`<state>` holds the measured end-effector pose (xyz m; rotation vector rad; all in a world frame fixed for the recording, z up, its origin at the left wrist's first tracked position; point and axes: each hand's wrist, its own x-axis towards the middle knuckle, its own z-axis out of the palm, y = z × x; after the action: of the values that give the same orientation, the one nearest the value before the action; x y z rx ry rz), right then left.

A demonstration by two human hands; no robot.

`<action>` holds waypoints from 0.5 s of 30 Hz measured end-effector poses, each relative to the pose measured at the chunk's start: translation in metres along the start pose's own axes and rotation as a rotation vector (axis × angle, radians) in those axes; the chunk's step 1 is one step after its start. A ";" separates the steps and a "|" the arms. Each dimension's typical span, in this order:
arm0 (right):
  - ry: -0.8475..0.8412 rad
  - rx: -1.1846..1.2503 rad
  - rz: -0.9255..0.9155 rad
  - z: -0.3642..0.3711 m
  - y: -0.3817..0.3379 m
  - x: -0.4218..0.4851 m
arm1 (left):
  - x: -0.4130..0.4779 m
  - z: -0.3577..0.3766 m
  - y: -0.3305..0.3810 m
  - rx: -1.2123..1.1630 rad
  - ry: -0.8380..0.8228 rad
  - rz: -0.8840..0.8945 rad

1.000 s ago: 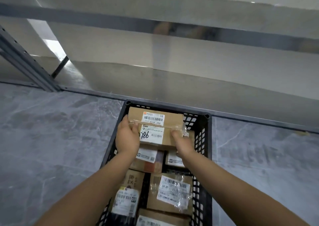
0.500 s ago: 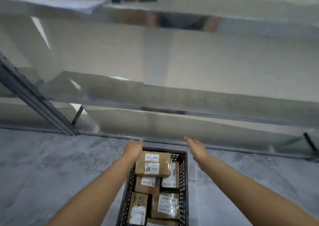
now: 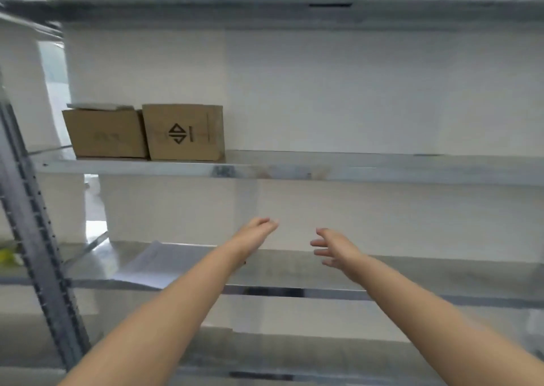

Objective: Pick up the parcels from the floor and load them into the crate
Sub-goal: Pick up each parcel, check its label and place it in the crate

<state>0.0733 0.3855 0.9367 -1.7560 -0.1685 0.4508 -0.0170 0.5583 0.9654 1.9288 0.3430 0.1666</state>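
- Left hand: out in front, in mid-air at the height of the lower shelf. Fingers straight and held close together, pointing up and right. Released, holding nothing, touching nothing.
- Right hand: also out in mid-air, near the left hand with a clear gap between them. Fingers spread and loosely bent, pointing left toward the other hand. Nothing gripped, no contact.
- Both forearms bare, running in from the bottom corners of the view.
- Crate and parcels: out of frame, so position cannot be told from this view.
- View faces a metal rack with upright post at left.
- Middle shelf: two brown boxes side by side at its left end, plain box touching the printed box, which carries a black arrow mark.
- A pale flat sheet lies on top of the plain box.
- Lower shelf: papers at left, overhanging the front edge, just left of the left forearm.
- Frame is a bit motion-blurred.
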 end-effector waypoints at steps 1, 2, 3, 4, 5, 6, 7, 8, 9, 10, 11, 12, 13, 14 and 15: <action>0.005 0.004 -0.047 -0.008 -0.015 -0.009 | -0.005 0.000 0.018 -0.019 0.018 0.050; 0.010 0.012 -0.086 -0.015 -0.027 -0.017 | -0.012 0.001 0.032 -0.042 0.034 0.078; 0.014 0.016 -0.109 -0.020 -0.035 -0.026 | -0.018 0.003 0.042 -0.057 0.054 0.104; 0.014 0.015 -0.122 -0.025 -0.039 -0.034 | -0.023 0.006 0.048 -0.068 0.061 0.115; 0.018 0.013 -0.135 -0.028 -0.042 -0.041 | -0.028 0.009 0.052 -0.063 0.061 0.128; 0.028 0.016 -0.147 -0.031 -0.044 -0.047 | -0.033 0.012 0.055 -0.050 0.053 0.130; 0.041 0.019 -0.155 -0.033 -0.044 -0.053 | -0.037 0.013 0.057 -0.032 0.047 0.139; 0.054 0.025 -0.166 -0.036 -0.045 -0.059 | -0.039 0.014 0.060 -0.017 0.037 0.149; 0.070 0.031 -0.182 -0.040 -0.046 -0.065 | -0.040 0.015 0.063 -0.005 0.027 0.171; 0.089 0.038 -0.197 -0.045 -0.047 -0.072 | -0.039 0.015 0.066 -0.004 0.012 0.189; 0.109 0.041 -0.205 -0.050 -0.046 -0.080 | -0.039 0.017 0.070 -0.008 0.001 0.204; 0.133 0.039 -0.213 -0.056 -0.046 -0.087 | -0.038 0.020 0.073 -0.018 -0.013 0.222; 0.164 0.034 -0.223 -0.063 -0.046 -0.095 | -0.037 0.024 0.077 -0.023 -0.028 0.247; 0.200 0.024 -0.230 -0.071 -0.044 -0.103 | -0.037 0.030 0.079 -0.030 -0.044 0.267; 0.240 0.014 -0.229 -0.079 -0.041 -0.112 | -0.036 0.036 0.080 -0.037 -0.064 0.277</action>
<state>0.0070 0.2847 1.0125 -1.7373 -0.1916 0.0739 -0.0286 0.4875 1.0273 1.9340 0.0285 0.2899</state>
